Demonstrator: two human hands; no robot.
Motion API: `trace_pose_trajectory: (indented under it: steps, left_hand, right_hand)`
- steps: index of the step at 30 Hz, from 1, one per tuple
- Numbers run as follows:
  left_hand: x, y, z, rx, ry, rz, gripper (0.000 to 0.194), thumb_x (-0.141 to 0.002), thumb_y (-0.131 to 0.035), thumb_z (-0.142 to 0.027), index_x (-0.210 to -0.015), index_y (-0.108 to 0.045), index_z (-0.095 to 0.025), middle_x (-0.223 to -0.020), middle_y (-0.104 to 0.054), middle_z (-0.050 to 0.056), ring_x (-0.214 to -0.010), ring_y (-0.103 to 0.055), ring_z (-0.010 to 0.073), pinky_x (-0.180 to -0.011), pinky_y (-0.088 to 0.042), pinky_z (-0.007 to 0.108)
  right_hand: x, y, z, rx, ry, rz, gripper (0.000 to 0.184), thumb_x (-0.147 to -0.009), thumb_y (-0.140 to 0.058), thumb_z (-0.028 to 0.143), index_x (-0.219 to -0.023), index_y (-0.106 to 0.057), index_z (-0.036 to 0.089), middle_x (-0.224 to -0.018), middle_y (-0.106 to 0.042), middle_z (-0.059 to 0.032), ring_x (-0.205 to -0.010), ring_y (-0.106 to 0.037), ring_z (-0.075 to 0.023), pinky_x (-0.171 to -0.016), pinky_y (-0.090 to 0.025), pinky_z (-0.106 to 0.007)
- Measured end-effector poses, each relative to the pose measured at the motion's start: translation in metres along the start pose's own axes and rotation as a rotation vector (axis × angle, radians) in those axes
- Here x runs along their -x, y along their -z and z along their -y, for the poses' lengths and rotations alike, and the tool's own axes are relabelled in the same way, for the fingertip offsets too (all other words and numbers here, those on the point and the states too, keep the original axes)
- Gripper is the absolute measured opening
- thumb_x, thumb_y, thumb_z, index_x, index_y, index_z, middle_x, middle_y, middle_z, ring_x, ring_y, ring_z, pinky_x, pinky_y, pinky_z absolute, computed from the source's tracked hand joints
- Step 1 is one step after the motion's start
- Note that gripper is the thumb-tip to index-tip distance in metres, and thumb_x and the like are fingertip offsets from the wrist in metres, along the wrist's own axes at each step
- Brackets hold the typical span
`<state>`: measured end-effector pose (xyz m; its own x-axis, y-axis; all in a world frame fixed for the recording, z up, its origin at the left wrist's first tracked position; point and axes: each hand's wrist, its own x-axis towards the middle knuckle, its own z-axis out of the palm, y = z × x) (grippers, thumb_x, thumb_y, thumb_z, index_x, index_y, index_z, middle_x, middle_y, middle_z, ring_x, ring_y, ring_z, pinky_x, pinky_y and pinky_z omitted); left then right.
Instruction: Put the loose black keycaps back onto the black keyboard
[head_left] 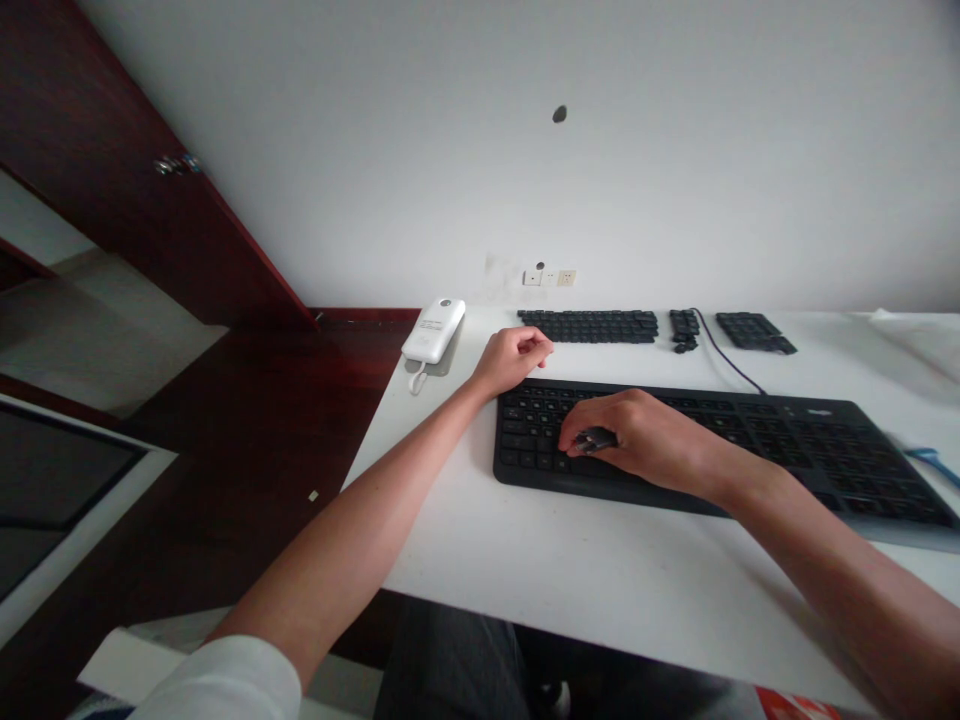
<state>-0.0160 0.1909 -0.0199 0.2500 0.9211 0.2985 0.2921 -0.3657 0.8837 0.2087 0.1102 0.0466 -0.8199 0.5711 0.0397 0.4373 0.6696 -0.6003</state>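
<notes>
Black plastic made up the keyboard (750,440) that lay across the white counter (525,550), close to the person's body. The right hand (645,440) rested on the left half of its key field, the fingers (581,440) curled together and clamped on a small dark object (598,438); what that object was could not be told, since most of it was hidden under the hand. The left hand (512,358) sat just beyond the keyboard's upper left corner, loosely fisted with the fingers drawn together, and whether it held anything could not be told.

Farther back, near the wall, rows of loose black keycaps (589,326) lay in a long block, with a smaller cluster (683,328) beside it and another block (754,331) to the right of that. A dark cable (724,362) ran from the back of the keyboard toward the small cluster. A white device (434,331) with a short loop at its near end lay at the counter's left rear corner, well apart from the right hand and near the left one. A blue item (934,462) showed at the keyboard's far right edge. Power sockets (549,277) sat low on the wall, and a dark red wooden door (112,170) stood to the left.
</notes>
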Motion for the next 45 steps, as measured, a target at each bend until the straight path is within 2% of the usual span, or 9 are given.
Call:
trace_pose_trajectory:
  steps: [15, 20, 22, 27, 30, 33, 38, 40, 45]
  left_hand:
    - [0.0, 0.0, -0.001, -0.028, 0.003, 0.001, 0.024, -0.094, -0.062, -0.037, -0.083, -0.071, -0.017, -0.074, -0.071, 0.002, -0.066, -0.06, 0.0114, -0.065, -0.043, 0.024]
    - [0.001, 0.0, -0.002, -0.03, 0.009, -0.002, 0.023, -0.093, -0.063, -0.036, -0.082, -0.071, -0.017, -0.074, -0.071, 0.002, -0.067, -0.061, 0.0119, -0.066, -0.044, 0.024]
    - [0.001, 0.0, -0.003, -0.03, 0.009, -0.004, 0.023, -0.093, -0.063, -0.036, -0.082, -0.071, -0.017, -0.073, -0.071, 0.002, -0.068, -0.062, 0.012, -0.066, -0.045, 0.024]
    - [0.001, 0.001, -0.007, -0.034, 0.007, -0.006, 0.021, -0.091, -0.064, -0.034, -0.082, -0.072, -0.017, -0.072, -0.071, 0.001, -0.067, -0.063, 0.0122, -0.066, -0.045, 0.024]
    - [0.0, 0.0, -0.009, -0.048, 0.019, -0.013, 0.021, -0.09, -0.064, -0.034, -0.081, -0.072, -0.018, -0.071, -0.07, 0.001, -0.066, -0.062, 0.0122, -0.065, -0.044, 0.024]
    - [0.001, 0.0, -0.008, -0.059, 0.015, -0.016, 0.02, -0.09, -0.064, -0.034, -0.08, -0.072, -0.018, -0.069, -0.07, 0.0, -0.064, -0.062, 0.0119, -0.065, -0.045, 0.024]
    - [0.001, -0.002, -0.003, -0.06, -0.051, -0.02, 0.023, -0.092, -0.063, -0.036, -0.079, -0.07, -0.018, -0.072, -0.072, 0.001, -0.066, -0.063, 0.0124, -0.069, -0.048, 0.025]
    - [0.001, -0.002, -0.002, -0.065, -0.06, -0.025, 0.023, -0.092, -0.062, -0.036, -0.079, -0.07, -0.018, -0.073, -0.072, 0.001, -0.067, -0.063, 0.0127, -0.069, -0.049, 0.025]
    - [0.001, -0.002, -0.002, -0.05, -0.058, -0.019, 0.023, -0.092, -0.062, -0.036, -0.08, -0.069, -0.018, -0.074, -0.072, 0.002, -0.069, -0.065, 0.0134, -0.07, -0.049, 0.025]
  right_hand:
    - [0.001, -0.002, -0.001, 0.059, 0.001, -0.009, 0.026, -0.087, -0.065, 0.009, -0.102, -0.08, 0.025, -0.104, -0.08, -0.0016, -0.094, -0.075, -0.0222, -0.082, -0.057, -0.03]
    - [0.002, 0.001, 0.0, -0.048, 0.01, 0.002, 0.015, -0.093, -0.067, 0.024, -0.101, -0.08, 0.025, -0.102, -0.079, -0.0026, -0.092, -0.075, -0.0218, -0.084, -0.058, -0.032]
    - [0.002, 0.003, 0.0, -0.053, -0.032, -0.052, 0.014, -0.094, -0.069, 0.033, -0.099, -0.08, 0.025, -0.099, -0.079, -0.0025, -0.089, -0.074, -0.0222, -0.083, -0.057, -0.033]
    - [0.0, 0.005, -0.002, -0.035, -0.18, -0.382, 0.03, -0.096, -0.067, 0.051, -0.106, -0.076, 0.025, -0.1, -0.077, -0.0038, -0.083, -0.068, -0.0221, -0.079, -0.052, -0.035]
    - [-0.004, 0.003, -0.003, -0.18, -0.193, -0.516, 0.036, -0.102, -0.057, 0.056, -0.099, -0.07, 0.022, -0.085, -0.07, -0.004, -0.076, -0.06, -0.0196, -0.073, -0.048, -0.034]
    - [-0.013, -0.005, 0.004, -0.484, -0.108, -0.581, 0.039, -0.101, -0.059, 0.057, -0.084, -0.059, 0.022, -0.073, -0.059, -0.0017, -0.07, -0.054, -0.0175, -0.07, -0.045, -0.033]
    - [-0.031, -0.023, 0.026, -1.059, -0.022, -0.54, 0.033, -0.094, -0.067, 0.055, -0.086, -0.058, 0.024, -0.057, -0.031, 0.0079, -0.052, -0.027, -0.0127, -0.053, -0.029, -0.03]
    - [-0.037, -0.027, 0.033, -1.121, -0.023, -0.518, 0.038, -0.094, -0.067, 0.053, -0.074, -0.056, 0.023, -0.053, -0.023, 0.0084, -0.05, -0.023, -0.012, -0.052, -0.025, -0.03]
    - [-0.043, -0.028, 0.041, -1.243, -0.02, -0.451, 0.062, -0.09, -0.068, 0.047, -0.052, -0.026, 0.023, -0.044, -0.02, 0.0071, -0.042, -0.019, -0.0089, -0.047, -0.017, -0.031]
